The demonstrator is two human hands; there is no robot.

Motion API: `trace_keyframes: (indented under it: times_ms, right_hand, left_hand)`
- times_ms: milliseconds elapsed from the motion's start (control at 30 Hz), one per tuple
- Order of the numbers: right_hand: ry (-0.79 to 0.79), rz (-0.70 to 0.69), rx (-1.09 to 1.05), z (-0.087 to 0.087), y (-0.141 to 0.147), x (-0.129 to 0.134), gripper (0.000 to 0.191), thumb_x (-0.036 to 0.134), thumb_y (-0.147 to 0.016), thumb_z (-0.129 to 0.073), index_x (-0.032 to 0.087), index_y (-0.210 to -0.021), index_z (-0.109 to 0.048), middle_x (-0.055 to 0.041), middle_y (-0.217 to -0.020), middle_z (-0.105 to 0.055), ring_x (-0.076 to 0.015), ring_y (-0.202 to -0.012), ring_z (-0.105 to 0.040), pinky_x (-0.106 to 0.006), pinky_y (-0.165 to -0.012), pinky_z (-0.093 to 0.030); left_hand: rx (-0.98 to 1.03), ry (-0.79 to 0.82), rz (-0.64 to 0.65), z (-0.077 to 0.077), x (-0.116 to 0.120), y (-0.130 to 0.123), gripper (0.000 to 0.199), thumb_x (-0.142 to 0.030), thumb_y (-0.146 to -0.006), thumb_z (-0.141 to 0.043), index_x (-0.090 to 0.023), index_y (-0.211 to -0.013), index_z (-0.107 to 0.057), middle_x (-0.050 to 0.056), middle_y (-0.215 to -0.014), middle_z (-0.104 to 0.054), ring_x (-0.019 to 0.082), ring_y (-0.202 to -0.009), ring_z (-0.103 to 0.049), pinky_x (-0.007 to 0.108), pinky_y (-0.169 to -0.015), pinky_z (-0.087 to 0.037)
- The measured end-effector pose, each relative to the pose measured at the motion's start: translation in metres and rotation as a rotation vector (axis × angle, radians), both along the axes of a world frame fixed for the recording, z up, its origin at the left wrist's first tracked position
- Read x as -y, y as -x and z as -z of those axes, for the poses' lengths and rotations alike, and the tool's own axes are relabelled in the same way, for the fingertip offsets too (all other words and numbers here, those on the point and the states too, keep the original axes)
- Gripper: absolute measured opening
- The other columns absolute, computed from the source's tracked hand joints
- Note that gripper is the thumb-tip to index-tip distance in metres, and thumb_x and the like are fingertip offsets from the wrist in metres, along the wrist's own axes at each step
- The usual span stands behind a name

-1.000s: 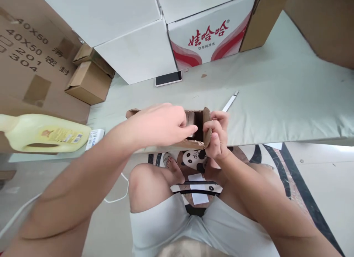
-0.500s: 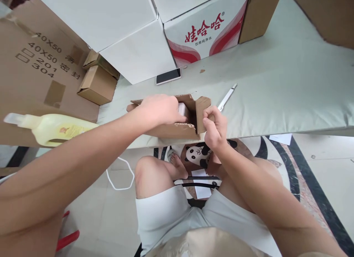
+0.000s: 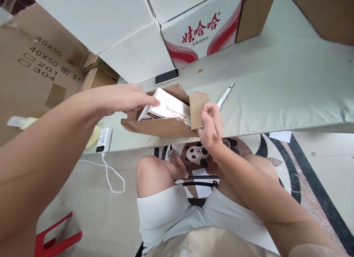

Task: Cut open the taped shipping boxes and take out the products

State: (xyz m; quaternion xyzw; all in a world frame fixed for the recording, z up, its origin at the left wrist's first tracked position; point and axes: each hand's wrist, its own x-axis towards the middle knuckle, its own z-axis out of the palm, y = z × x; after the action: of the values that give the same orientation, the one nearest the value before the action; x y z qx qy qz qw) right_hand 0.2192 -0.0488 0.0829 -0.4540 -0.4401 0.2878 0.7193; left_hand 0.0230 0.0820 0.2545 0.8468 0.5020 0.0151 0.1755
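An opened brown cardboard box (image 3: 163, 127) lies near the front edge of the covered table. Inside it a white carton (image 3: 168, 105) printed "Super Meal" sits tilted, its left end raised. My left hand (image 3: 132, 98) grips that raised left end, with a finger on the top and the rest partly hidden behind the box wall. At the box's right end, my right hand (image 3: 211, 126) pinches the upright cardboard flap (image 3: 197, 109). Just beyond my right hand lies a white cutter (image 3: 226, 95), touched by neither hand.
A phone (image 3: 167, 76) lies behind the box, before stacked white boxes (image 3: 135, 52). A white power bank (image 3: 104, 140) with a cable and a yellow bottle (image 3: 94, 137) are at the left. A large carton (image 3: 33, 83) stands far left; a red stool (image 3: 58, 244) is below.
My left hand has moved left, and the white carton's left end has come up into view. My right hand still holds the flap. The power bank is now uncovered by my left arm.
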Motion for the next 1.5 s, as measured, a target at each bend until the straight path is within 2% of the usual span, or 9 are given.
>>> trace_keyframes:
  times_ms: [133, 300, 400, 567, 700, 833, 967, 1267, 1500]
  right_hand:
    - [0.0, -0.016, -0.012, 0.0, 0.001, 0.0, 0.011, 0.029, -0.098, -0.041, 0.024, -0.088, -0.042, 0.0009, -0.076, -0.036, -0.0133, -0.064, -0.035, -0.031, -0.061, -0.033]
    - [-0.018, 0.077, -0.062, 0.003, -0.002, -0.006, 0.014, 0.033, -0.1, -0.04, 0.024, -0.09, -0.041, -0.0005, -0.078, -0.034, -0.0151, -0.067, -0.036, -0.032, -0.06, -0.033]
    - [-0.035, 0.105, 0.021, 0.004, -0.003, -0.008, 0.019, 0.037, -0.102, -0.039, 0.024, -0.088, -0.04, -0.0001, -0.078, -0.033, -0.0149, -0.067, -0.036, -0.031, -0.062, -0.033]
    - [-0.025, 0.098, 0.017, 0.007, -0.004, -0.008, 0.018, 0.036, -0.101, -0.04, 0.024, -0.088, -0.04, 0.0004, -0.077, -0.032, -0.0148, -0.066, -0.035, -0.031, -0.062, -0.033]
    - [0.0, 0.069, -0.044, 0.01, -0.004, -0.01, 0.014, 0.032, -0.098, -0.043, 0.024, -0.087, -0.041, 0.001, -0.076, -0.032, -0.0148, -0.064, -0.032, -0.032, -0.061, -0.031]
    - [-0.006, 0.049, -0.017, 0.012, -0.003, -0.01, 0.013, 0.032, -0.097, -0.044, 0.024, -0.086, -0.042, 0.0002, -0.078, -0.037, -0.0151, -0.068, -0.036, -0.032, -0.063, -0.034]
    - [0.002, 0.059, -0.013, 0.015, -0.002, -0.011, 0.014, 0.031, -0.097, -0.045, 0.024, -0.086, -0.042, -0.0004, -0.079, -0.038, -0.0155, -0.071, -0.038, -0.032, -0.066, -0.035]
    - [0.035, 0.065, -0.065, 0.004, -0.01, -0.015, 0.016, 0.036, -0.099, -0.047, 0.024, -0.088, -0.047, -0.0006, -0.081, -0.039, -0.0143, -0.071, -0.037, -0.03, -0.065, -0.036]
    - [0.099, 0.053, -0.277, 0.011, -0.02, -0.029, 0.017, 0.042, -0.096, -0.047, 0.026, -0.092, -0.044, 0.0, -0.083, -0.038, -0.0152, -0.07, -0.04, -0.03, -0.064, -0.04]
  left_hand:
    - [-0.234, 0.41, 0.041, -0.019, -0.007, 0.015, 0.066, -0.074, -0.09, -0.06, -0.02, -0.054, -0.051, -0.004, -0.047, -0.037, 0.006, -0.045, -0.029, 0.034, -0.065, -0.04]
    - [0.003, 0.132, 0.056, -0.005, -0.007, 0.036, 0.047, -0.05, -0.083, -0.083, -0.023, -0.052, -0.059, -0.005, -0.04, -0.042, 0.01, -0.047, -0.033, 0.035, -0.064, -0.045]
    - [0.132, 0.035, 0.001, 0.0, 0.006, 0.027, 0.031, -0.048, -0.079, -0.085, -0.02, -0.075, -0.073, -0.001, -0.065, -0.068, 0.013, -0.059, -0.051, 0.042, -0.079, -0.055]
    - [0.158, 0.182, 0.05, -0.005, 0.021, 0.001, 0.072, -0.043, -0.054, -0.099, -0.023, -0.119, -0.076, 0.009, -0.116, -0.077, 0.029, -0.093, -0.071, 0.06, -0.097, -0.057]
    - [0.254, 0.146, 0.039, -0.003, 0.019, -0.006, 0.066, -0.047, -0.045, -0.1, -0.026, -0.105, -0.08, 0.007, -0.103, -0.079, 0.032, -0.088, -0.076, 0.056, -0.095, -0.061]
    - [0.251, -0.055, 0.157, 0.002, 0.013, -0.012, 0.064, -0.073, -0.065, -0.082, -0.022, -0.103, -0.075, 0.006, -0.102, -0.077, 0.032, -0.101, -0.076, 0.057, -0.103, -0.057]
    - [0.272, -0.021, 0.129, 0.0, 0.017, -0.025, 0.055, -0.07, -0.079, -0.073, -0.019, -0.098, -0.074, 0.006, -0.098, -0.077, 0.031, -0.106, -0.075, 0.059, -0.109, -0.053]
    - [0.237, -0.012, 0.211, -0.002, 0.026, -0.012, 0.086, -0.042, -0.061, -0.089, -0.021, -0.139, -0.062, 0.009, -0.139, -0.068, 0.03, -0.126, -0.066, 0.051, -0.116, -0.051]
    - [0.65, -0.146, 0.005, -0.02, 0.019, 0.019, 0.088, -0.038, -0.035, -0.1, -0.023, -0.118, -0.072, 0.005, -0.126, -0.071, 0.034, -0.131, -0.062, 0.056, -0.12, -0.044]
